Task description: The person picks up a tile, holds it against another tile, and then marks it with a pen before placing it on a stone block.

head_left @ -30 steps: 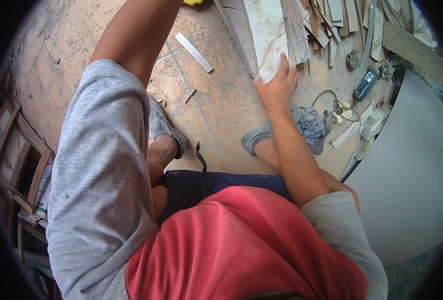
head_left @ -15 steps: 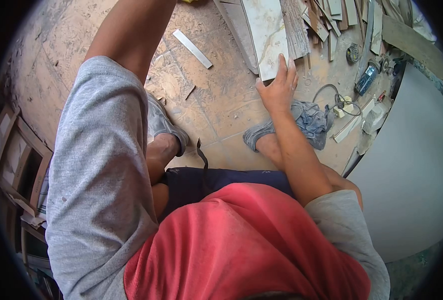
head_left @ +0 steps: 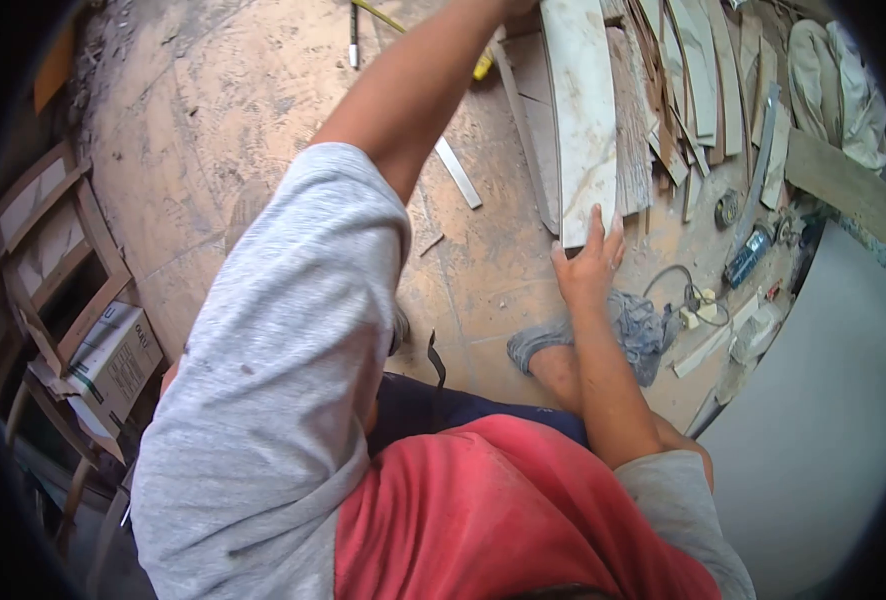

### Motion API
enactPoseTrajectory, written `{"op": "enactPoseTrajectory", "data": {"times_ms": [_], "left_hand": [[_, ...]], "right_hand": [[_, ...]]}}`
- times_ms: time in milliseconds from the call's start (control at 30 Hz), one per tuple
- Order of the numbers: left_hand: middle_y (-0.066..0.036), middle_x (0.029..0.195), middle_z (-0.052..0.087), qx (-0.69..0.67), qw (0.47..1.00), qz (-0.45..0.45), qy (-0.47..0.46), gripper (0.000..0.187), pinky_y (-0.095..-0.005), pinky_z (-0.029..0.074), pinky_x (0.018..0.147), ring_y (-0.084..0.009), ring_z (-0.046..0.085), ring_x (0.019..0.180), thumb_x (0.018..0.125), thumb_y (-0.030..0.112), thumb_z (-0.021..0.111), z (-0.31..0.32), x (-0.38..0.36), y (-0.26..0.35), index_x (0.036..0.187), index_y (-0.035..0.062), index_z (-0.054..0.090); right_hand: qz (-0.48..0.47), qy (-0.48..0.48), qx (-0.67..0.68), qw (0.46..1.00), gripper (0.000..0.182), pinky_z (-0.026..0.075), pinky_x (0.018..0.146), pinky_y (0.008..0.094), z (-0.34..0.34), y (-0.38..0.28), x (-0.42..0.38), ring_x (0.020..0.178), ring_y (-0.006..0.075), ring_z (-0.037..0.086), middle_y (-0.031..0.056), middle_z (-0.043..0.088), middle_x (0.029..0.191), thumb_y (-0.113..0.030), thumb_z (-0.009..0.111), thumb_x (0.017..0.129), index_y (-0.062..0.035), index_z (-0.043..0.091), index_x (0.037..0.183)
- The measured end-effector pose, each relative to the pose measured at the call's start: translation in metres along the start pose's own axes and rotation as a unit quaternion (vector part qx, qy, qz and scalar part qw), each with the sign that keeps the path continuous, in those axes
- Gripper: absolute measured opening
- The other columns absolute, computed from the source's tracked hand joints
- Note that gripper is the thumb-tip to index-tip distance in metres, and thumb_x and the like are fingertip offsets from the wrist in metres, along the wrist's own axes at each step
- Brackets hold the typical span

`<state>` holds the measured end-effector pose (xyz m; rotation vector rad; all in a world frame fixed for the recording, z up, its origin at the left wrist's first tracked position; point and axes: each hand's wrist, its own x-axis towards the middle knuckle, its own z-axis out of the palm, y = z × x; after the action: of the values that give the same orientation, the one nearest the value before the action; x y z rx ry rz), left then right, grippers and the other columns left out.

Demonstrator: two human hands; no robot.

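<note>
A long strip of white marbled tile [head_left: 581, 110] lies lengthwise in front of me on other tile pieces. My right hand [head_left: 591, 268] grips its near end, the thumb at the left corner and the fingers over the top and right side. My left hand [head_left: 519, 8] is at the strip's far end, at the top edge of the view, where its fingers are cut off. Under the strip, a wood-patterned tile [head_left: 631, 120] sticks out on the right and a greyish tile piece [head_left: 529, 105] on the left.
A yellow tape measure [head_left: 482, 67], a marker or pencil [head_left: 354, 38] and a thin white strip [head_left: 458, 174] lie on the dusty floor. Tile offcuts [head_left: 698, 75], a blue angle grinder [head_left: 747, 260] and a crumpled cloth [head_left: 635, 325] are right. A carton [head_left: 123, 360] stands left.
My left arm has swung right toward the tile strip's far end. The view has shifted, bringing the tape measure and carton further into sight. My right hand stays on the near end.
</note>
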<state>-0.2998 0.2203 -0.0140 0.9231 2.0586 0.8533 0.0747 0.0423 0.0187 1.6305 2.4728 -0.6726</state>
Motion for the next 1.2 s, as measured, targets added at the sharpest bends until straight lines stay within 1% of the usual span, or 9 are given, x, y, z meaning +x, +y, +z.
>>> {"op": "enactPoseTrajectory", "data": {"times_ms": [200,233,400,633,867,967,1033,1100,1200], "left_hand": [[-0.016,0.105,0.074,-0.011,0.998,0.037,0.044,0.043,-0.0356,0.054,0.093,-0.0270,0.071,0.102,0.077,0.008,0.072,0.013,0.009,-0.015,0.119,0.0055,0.068],[-0.015,0.094,0.071,0.034,0.984,0.132,0.114,0.035,-0.0330,0.053,0.080,-0.0228,0.068,0.090,0.088,0.017,0.063,0.007,-0.005,-0.020,0.119,0.0002,0.064],[-0.017,0.085,0.069,-0.061,0.878,-0.040,0.472,0.020,-0.0440,0.053,0.075,-0.0338,0.067,0.079,0.084,0.020,0.064,-0.051,-0.058,-0.095,0.094,0.0027,0.064],[-0.020,0.115,0.069,0.208,0.892,-0.351,0.193,0.045,-0.0442,0.055,0.090,-0.0356,0.067,0.108,0.087,0.042,0.073,-0.090,-0.106,-0.123,0.111,0.0038,0.068],[-0.022,0.112,0.069,0.280,0.896,-0.316,0.136,0.037,-0.0466,0.054,0.090,-0.0363,0.068,0.107,0.095,0.035,0.059,-0.099,-0.116,-0.133,0.110,0.0019,0.068],[-0.023,0.104,0.071,0.297,0.885,-0.316,0.169,0.034,-0.0446,0.055,0.082,-0.0348,0.070,0.098,0.097,0.030,0.053,-0.102,-0.152,-0.128,0.107,-0.0003,0.067],[-0.017,0.089,0.070,-0.067,0.867,-0.394,0.299,0.030,-0.0395,0.054,0.066,-0.0279,0.069,0.076,0.100,0.026,0.050,-0.096,-0.191,-0.153,0.101,-0.0007,0.063],[-0.006,0.075,0.059,-0.117,0.885,-0.253,0.372,0.026,-0.0285,0.045,0.049,-0.0138,0.055,0.056,0.103,0.027,0.048,-0.066,-0.215,-0.124,0.100,0.0026,0.057],[0.001,0.069,0.050,-0.249,0.951,-0.083,0.165,0.020,-0.0237,0.040,0.048,-0.0066,0.046,0.055,0.105,0.023,0.051,-0.017,-0.223,-0.028,0.101,0.0039,0.056]], "right_hand": [[0.005,-0.009,0.004,1.000,0.097,0.029,0.113,0.0556,-0.001,0.000,0.000,0.137,0.0496,0.028,0.0268,0.023,0.154,-0.021,0.081,0.072,-0.0144,0.031,0.154],[-0.001,-0.005,0.010,1.000,0.097,0.029,0.113,0.0556,-0.002,-0.004,0.000,0.137,0.0496,0.028,0.0268,0.023,0.154,-0.021,0.081,0.072,-0.0144,0.031,0.154],[-0.010,0.024,-0.010,1.000,0.092,0.023,0.114,0.0589,-0.012,0.002,0.004,0.140,0.0494,0.025,0.0267,0.017,0.157,-0.038,0.074,0.079,-0.0143,0.029,0.155],[-0.041,0.121,0.038,0.991,0.085,0.017,0.115,0.0600,-0.021,0.016,0.038,0.142,0.0489,0.022,0.0270,0.017,0.157,-0.046,0.065,0.085,-0.0093,0.030,0.153],[-0.064,0.178,0.101,0.977,0.076,0.018,0.115,0.0597,-0.052,-0.002,0.080,0.143,0.0483,0.021,0.0260,0.017,0.157,-0.040,0.067,0.085,-0.0071,0.040,0.148],[-0.105,0.173,0.154,0.967,0.051,0.039,0.102,0.0496,-0.068,-0.026,0.101,0.124,0.0427,0.048,0.0246,0.049,0.136,-0.036,0.068,0.086,-0.0045,0.059,0.126],[-0.117,0.052,0.305,0.944,0.042,0.050,0.087,0.0439,-0.068,-0.055,0.127,0.099,0.0386,0.063,0.0223,0.066,0.106,-0.035,0.067,0.087,-0.0019,0.064,0.112],[-0.132,-0.070,0.358,0.922,0.041,0.052,0.077,0.0428,-0.065,-0.100,0.140,0.082,0.0376,0.067,0.0207,0.069,0.086,-0.038,0.066,0.089,-0.0001,0.065,0.103],[-0.115,-0.096,0.407,0.901,0.042,0.052,0.071,0.0417,-0.060,-0.125,0.162,0.075,0.0343,0.067,0.0187,0.068,0.080,-0.041,0.065,0.092,0.0009,0.065,0.097]]}}
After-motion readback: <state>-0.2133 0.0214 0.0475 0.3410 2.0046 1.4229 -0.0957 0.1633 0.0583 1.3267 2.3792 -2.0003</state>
